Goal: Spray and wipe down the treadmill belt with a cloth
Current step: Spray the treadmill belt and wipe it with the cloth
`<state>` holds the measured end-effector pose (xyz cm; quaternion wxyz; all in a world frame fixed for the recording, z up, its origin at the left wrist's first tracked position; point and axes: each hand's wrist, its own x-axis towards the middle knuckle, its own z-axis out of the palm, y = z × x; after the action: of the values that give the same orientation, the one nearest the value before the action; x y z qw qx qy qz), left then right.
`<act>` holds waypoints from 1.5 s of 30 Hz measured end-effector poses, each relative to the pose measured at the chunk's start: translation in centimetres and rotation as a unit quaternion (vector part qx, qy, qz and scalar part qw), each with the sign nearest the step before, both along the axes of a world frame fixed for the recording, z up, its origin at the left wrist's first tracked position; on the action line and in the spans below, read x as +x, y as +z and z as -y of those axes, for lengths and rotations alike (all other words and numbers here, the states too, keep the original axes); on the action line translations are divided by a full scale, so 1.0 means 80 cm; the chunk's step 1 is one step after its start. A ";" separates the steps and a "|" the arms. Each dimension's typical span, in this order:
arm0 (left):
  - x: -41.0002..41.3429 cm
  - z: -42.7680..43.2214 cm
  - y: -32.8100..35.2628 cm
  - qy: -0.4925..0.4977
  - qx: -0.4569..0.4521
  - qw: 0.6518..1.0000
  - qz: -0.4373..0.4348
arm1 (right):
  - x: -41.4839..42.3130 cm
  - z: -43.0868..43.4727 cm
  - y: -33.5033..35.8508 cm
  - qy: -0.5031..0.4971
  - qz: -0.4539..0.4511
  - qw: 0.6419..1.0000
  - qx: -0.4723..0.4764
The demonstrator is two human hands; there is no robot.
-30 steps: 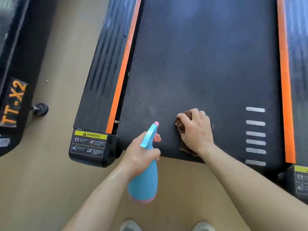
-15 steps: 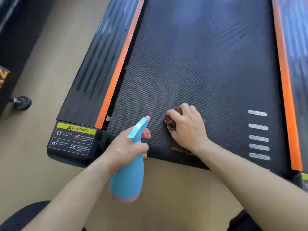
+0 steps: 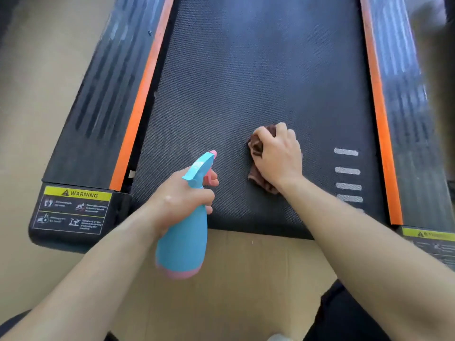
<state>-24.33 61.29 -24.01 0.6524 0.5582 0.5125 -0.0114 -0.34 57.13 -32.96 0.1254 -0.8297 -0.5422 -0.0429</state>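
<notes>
Right grip (image 3: 278, 156) clenches cloth (image 3: 256, 146) under palm on belt (image 3: 246, 70) | left grip (image 3: 179, 195) grasps spray bottle (image 3: 182, 244)

- Tan wood-look floor (image 3: 37, 107) fills the 9 o'clock side and continues across 6 o'clock, with faint plank seams there.
- A dark, blurred shape (image 3: 8, 13) sits in the 11 o'clock corner; what it is cannot be told.
- Light is soft and even.

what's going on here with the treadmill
A person is cleaning the treadmill belt. Their right hand grips a bunched brown cloth pressed onto the belt near its end. Their left hand holds a blue spray bottle beside it, nozzle pointing out over the belt.
</notes>
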 end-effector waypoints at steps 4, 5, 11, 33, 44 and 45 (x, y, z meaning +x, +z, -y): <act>0.016 -0.001 -0.007 -0.012 -0.003 1.000 0.009 | 0.017 -0.027 0.004 -0.073 -0.015 0.997 -0.005; 0.019 -0.001 -0.009 -0.016 -0.008 1.000 0.013 | 0.008 0.000 0.003 -0.076 -0.017 0.997 0.007; 0.049 0.001 -0.005 -0.041 -0.037 0.998 0.024 | 0.007 0.096 -0.002 0.064 0.002 0.998 -0.027; 0.014 -0.030 0.006 -0.012 -0.018 1.000 -0.010 | 0.035 -0.070 -0.004 -0.092 0.042 0.995 -0.005; -0.073 -0.034 0.008 0.022 -0.010 0.999 -0.043 | -0.101 0.028 -0.007 0.150 -0.011 0.989 -0.004; -0.076 -0.033 0.010 0.021 -0.011 0.999 -0.044 | -0.093 0.007 -0.009 0.148 0.001 0.989 -0.001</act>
<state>-30.41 63.95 -23.21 0.6353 0.5388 0.5525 -0.0279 -7.74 56.56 -33.69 0.1289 -0.7405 -0.6591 -0.0238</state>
